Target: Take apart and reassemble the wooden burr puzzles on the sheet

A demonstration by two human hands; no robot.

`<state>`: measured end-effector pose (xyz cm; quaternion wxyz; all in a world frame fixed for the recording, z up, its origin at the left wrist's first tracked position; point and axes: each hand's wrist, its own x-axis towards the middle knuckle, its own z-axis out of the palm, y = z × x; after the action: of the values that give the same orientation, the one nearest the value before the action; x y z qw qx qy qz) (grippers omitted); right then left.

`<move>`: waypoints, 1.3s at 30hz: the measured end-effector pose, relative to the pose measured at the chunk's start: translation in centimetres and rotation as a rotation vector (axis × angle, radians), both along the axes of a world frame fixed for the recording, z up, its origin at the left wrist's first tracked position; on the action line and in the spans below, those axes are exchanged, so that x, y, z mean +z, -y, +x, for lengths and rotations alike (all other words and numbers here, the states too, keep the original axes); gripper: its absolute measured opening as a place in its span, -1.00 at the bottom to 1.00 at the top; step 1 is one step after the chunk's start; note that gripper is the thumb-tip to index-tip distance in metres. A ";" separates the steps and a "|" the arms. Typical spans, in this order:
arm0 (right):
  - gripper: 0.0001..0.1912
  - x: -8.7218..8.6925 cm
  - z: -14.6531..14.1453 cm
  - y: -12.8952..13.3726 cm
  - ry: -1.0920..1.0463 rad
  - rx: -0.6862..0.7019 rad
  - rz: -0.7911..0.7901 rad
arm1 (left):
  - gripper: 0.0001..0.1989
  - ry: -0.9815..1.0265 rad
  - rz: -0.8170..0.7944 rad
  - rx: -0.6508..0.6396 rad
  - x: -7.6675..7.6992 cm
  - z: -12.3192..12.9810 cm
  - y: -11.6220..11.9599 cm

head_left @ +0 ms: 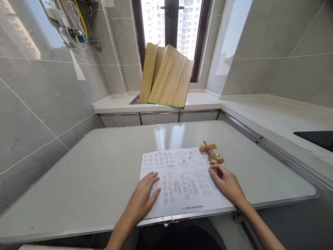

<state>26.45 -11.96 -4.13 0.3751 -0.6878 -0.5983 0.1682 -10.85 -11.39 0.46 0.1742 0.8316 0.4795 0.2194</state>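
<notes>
A large white sheet of printed puzzle diagrams (pixel 179 198) lies flat on the table, its title upside down to me. My left hand (pixel 143 194) rests on its left edge, palm down, thumb apart from the fingers. At the right edge, my right hand (pixel 226 180) touches the paper with loosely bent fingers, thumb and index slightly apart. Just beyond its fingertips sits an interlocking wooden burr puzzle (pixel 216 159). Behind that, a cross-shaped wooden puzzle (pixel 207 148) overlaps the sheet's far right corner. Neither hand holds a wooden piece.
The white folding table (pixel 85 180) has a seam and a metal latch at the front edge. Beyond it, a folded bamboo mat (pixel 169 76) leans against the window on a white ledge (pixel 203 100). A counter (pixel 281 111) runs along the right; pipes and cables hang upper left.
</notes>
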 end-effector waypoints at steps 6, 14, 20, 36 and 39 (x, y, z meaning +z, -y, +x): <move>-0.60 0.0 0.1 0.2 0.034 0.008 0.023 | -0.65 0.041 0.017 -0.015 -0.1 -0.1 0.3; -0.62 0.0 0.1 0.6 0.021 0.023 0.040 | -0.67 0.087 0.016 -0.021 0.2 0.0 0.5; -0.64 0.2 0.0 0.8 0.015 0.029 0.048 | -0.68 0.087 0.011 -0.016 0.2 0.0 0.6; -0.60 -0.3 0.1 0.8 -0.008 0.027 0.059 | -0.70 0.110 0.023 0.013 -0.2 0.1 0.9; -0.60 -0.4 0.2 0.8 -0.005 0.030 0.061 | -0.71 0.119 0.017 0.017 0.0 0.0 0.9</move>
<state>26.60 -12.74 -4.50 0.3949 -0.6663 -0.6127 0.1572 -10.81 -12.34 0.44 0.1933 0.8146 0.4734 0.2738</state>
